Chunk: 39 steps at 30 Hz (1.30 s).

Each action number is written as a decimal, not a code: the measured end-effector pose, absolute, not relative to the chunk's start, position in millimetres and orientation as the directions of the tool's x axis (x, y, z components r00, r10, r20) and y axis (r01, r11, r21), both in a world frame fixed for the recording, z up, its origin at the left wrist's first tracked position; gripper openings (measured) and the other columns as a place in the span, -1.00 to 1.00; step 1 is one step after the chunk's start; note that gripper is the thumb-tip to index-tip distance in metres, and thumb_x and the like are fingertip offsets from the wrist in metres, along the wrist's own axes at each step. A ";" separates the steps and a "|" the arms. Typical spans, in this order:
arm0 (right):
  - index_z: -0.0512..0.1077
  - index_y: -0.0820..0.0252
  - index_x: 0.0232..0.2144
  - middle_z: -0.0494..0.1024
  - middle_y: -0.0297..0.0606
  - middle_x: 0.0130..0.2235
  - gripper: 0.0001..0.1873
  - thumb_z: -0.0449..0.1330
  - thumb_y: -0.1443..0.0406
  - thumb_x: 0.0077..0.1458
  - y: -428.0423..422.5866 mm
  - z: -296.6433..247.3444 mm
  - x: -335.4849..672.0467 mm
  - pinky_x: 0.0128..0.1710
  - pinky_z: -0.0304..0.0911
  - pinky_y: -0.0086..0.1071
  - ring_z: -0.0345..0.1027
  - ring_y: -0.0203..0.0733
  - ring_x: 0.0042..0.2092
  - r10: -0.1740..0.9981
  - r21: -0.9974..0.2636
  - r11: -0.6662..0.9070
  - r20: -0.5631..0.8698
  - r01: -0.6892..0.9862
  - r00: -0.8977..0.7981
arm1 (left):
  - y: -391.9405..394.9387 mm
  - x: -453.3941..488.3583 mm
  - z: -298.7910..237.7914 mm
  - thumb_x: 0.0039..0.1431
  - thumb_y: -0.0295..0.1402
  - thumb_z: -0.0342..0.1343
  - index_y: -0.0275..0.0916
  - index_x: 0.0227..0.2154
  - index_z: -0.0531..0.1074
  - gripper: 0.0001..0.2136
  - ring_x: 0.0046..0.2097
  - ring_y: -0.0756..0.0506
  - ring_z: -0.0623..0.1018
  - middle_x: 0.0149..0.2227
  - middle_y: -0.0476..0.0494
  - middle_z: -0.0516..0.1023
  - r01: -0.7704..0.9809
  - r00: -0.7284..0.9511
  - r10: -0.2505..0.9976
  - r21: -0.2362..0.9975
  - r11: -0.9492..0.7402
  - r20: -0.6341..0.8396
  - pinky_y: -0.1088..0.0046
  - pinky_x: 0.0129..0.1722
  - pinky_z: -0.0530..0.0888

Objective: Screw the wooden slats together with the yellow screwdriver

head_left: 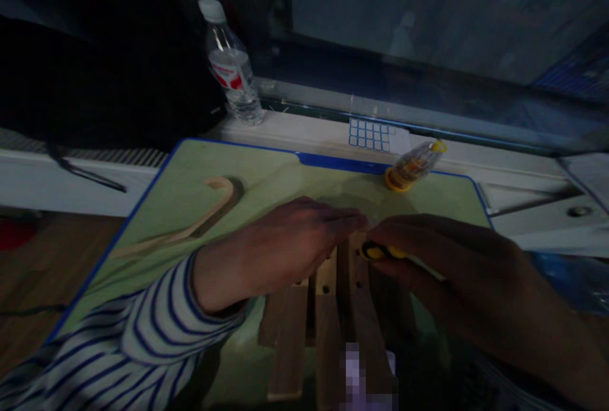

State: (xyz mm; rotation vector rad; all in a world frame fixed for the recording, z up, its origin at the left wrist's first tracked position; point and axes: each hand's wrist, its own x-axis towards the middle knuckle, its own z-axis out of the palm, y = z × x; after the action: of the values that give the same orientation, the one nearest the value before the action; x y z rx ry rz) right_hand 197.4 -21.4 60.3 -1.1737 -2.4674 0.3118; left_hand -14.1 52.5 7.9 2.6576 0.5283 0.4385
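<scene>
**Striped sleeve over the slats, tool at their far end**

Striped sleeve (pixel 143 328) comes in closest, low on the left side of the slatted wooden piece (pixel 328 322), which lies on a green mat (pixel 266 170) with its boards running away from the person. The left hand (pixel 280 243) is laid palm down across the far end of the slats, fingers stretched out and pressed together. I cannot tell in this dim light whether the fingertips pinch anything small. The right hand (pixel 442 259) comes in from the right side of the slats, its fingers curled closed around a yellow-and-black screwdriver (pixel 378 250). The tool's handle shows just above the far end of the slats, right beside the left fingertips. Its tip is hidden.

Judging by how things lie, the work is partway. Several slats already sit side by side as one unit, with small holes showing near their far ends, and the tool is held at that same end. A curved wooden strip (pixel 200 217) lies loose, well apart to the left of the slats.

Beyond the slats to the right, a clear bit case (pixel 415 165) with a yellow cap lies on its side, with a blue grid sheet (pixel 371 134) just behind it. A water bottle (pixel 233 71) stands far beyond the slats to the left.
</scene>
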 end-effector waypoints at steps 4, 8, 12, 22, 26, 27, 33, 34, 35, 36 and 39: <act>0.33 0.17 -0.05 0.55 -0.33 -0.14 -0.78 0.09 0.29 0.25 -21.2 60.9 197.2 -0.17 0.34 -0.48 0.44 -0.35 -0.14 0.797 -0.320 0.604 0.251 0.730 -0.550 | 52.6 -13.2 8.1 0.23 -0.60 -0.03 -0.17 0.14 0.27 -0.57 0.01 -0.11 0.53 0.06 -0.09 0.50 0.301 0.882 0.422 0.438 -0.847 0.211 0.31 -0.01 0.46; 0.35 0.17 -0.15 0.54 -0.34 -0.26 -0.85 0.09 0.26 0.26 -18.3 59.8 195.1 -0.33 0.31 -0.44 0.44 -0.32 -0.27 0.804 -0.265 0.590 0.275 0.762 -0.527 | 52.6 -13.4 7.4 0.24 -0.58 -0.03 -0.15 0.15 0.27 -0.57 0.02 -0.13 0.53 0.07 -0.09 0.50 0.308 0.880 0.429 0.443 -0.842 0.204 0.28 0.00 0.46; 0.35 0.16 -0.20 0.53 -0.36 -0.29 -0.88 0.09 0.25 0.25 -16.0 56.5 195.1 -0.34 0.30 -0.42 0.43 -0.31 -0.29 0.806 -0.271 0.588 0.277 0.762 -0.523 | 52.6 -13.3 7.9 0.23 -0.59 -0.02 -0.14 0.16 0.25 -0.54 0.04 -0.12 0.52 0.09 -0.07 0.48 0.303 0.882 0.425 0.445 -0.843 0.205 0.29 0.02 0.45; 0.34 0.14 0.04 0.57 -0.26 -0.11 -0.67 0.08 0.21 0.26 -12.1 51.2 195.2 -0.21 0.40 -0.35 0.47 -0.24 -0.16 0.776 -0.271 0.628 0.289 0.730 -0.561 | 54.8 -11.5 4.9 0.28 -0.54 -0.06 -0.19 0.02 0.37 -0.70 -0.05 -0.09 0.56 -0.03 -0.12 0.55 0.287 0.881 0.420 0.460 -0.840 0.217 0.35 -0.08 0.47; 0.17 0.25 0.20 0.40 -0.20 0.16 -0.53 0.03 0.29 0.28 -16.0 53.9 197.0 0.07 0.29 -0.37 0.35 -0.25 0.08 0.775 -0.321 0.632 0.238 0.706 -0.585 | 54.3 -11.8 3.1 0.28 -0.53 -0.03 -0.18 0.02 0.37 -0.71 -0.05 -0.10 0.55 -0.05 -0.11 0.56 0.302 0.874 0.433 0.453 -0.839 0.221 0.34 -0.07 0.46; 0.15 0.26 0.22 0.37 -0.21 0.19 -0.52 0.02 0.32 0.28 -17.0 54.7 197.7 0.11 0.25 -0.40 0.32 -0.28 0.12 0.770 -0.346 0.636 0.227 0.690 -0.596 | 54.2 -11.8 2.7 0.27 -0.54 -0.02 -0.17 0.03 0.37 -0.69 -0.04 -0.10 0.55 -0.03 -0.11 0.55 0.297 0.873 0.432 0.453 -0.840 0.228 0.34 -0.06 0.45; 0.22 0.20 0.16 0.47 -0.29 0.10 -0.58 0.05 0.37 0.26 -17.2 56.5 198.7 0.04 0.27 -0.47 0.36 -0.35 0.06 0.764 -0.403 0.641 0.245 0.653 -0.597 | 54.9 -11.2 2.5 0.29 -0.52 -0.04 -0.15 0.03 0.38 -0.70 -0.04 -0.08 0.55 -0.03 -0.09 0.55 0.263 0.876 0.412 0.469 -0.843 0.251 0.36 -0.06 0.46; 0.24 0.19 0.14 0.50 -0.30 0.06 -0.60 0.06 0.35 0.26 -16.9 56.7 198.1 -0.01 0.31 -0.44 0.39 -0.33 0.02 0.767 -0.395 0.637 0.247 0.662 -0.592 | 54.8 -11.3 2.8 0.30 -0.52 -0.04 -0.14 0.04 0.36 -0.69 -0.03 -0.08 0.55 -0.01 -0.09 0.54 0.260 0.875 0.411 0.468 -0.845 0.255 0.35 -0.05 0.46; 0.26 0.17 0.12 0.53 -0.30 0.02 -0.62 0.07 0.34 0.26 -16.8 57.0 197.4 -0.05 0.33 -0.42 0.42 -0.31 -0.02 0.769 -0.387 0.636 0.245 0.668 -0.591 | 54.6 -11.5 3.2 0.30 -0.52 -0.05 -0.14 0.06 0.35 -0.68 -0.01 -0.08 0.54 0.01 -0.09 0.53 0.263 0.873 0.413 0.465 -0.846 0.259 0.35 -0.04 0.45; 0.27 0.16 0.10 0.54 -0.31 -0.02 -0.64 0.08 0.32 0.25 -16.9 57.4 196.7 -0.09 0.34 -0.40 0.44 -0.29 -0.06 0.770 -0.381 0.634 0.241 0.673 -0.590 | 54.2 -11.7 3.6 0.30 -0.52 -0.06 -0.13 0.08 0.33 -0.67 0.00 -0.08 0.54 0.03 -0.09 0.52 0.269 0.871 0.418 0.461 -0.846 0.258 0.35 -0.03 0.45; 0.31 0.14 0.03 0.57 -0.33 -0.11 -0.70 0.10 0.29 0.24 -17.4 58.4 194.9 -0.17 0.34 -0.36 0.46 -0.26 -0.13 0.768 -0.383 0.635 0.217 0.671 -0.603 | 53.1 -12.2 4.7 0.31 -0.52 -0.08 -0.13 0.07 0.33 -0.67 0.01 -0.08 0.53 0.02 -0.09 0.52 0.290 0.868 0.431 0.453 -0.843 0.247 0.36 -0.03 0.45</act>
State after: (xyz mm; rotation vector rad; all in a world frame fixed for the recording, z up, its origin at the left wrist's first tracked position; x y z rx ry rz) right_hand 194.9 -17.4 58.4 -1.1464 -2.4977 0.3730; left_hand -12.2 53.1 4.7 2.6331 0.5323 0.4806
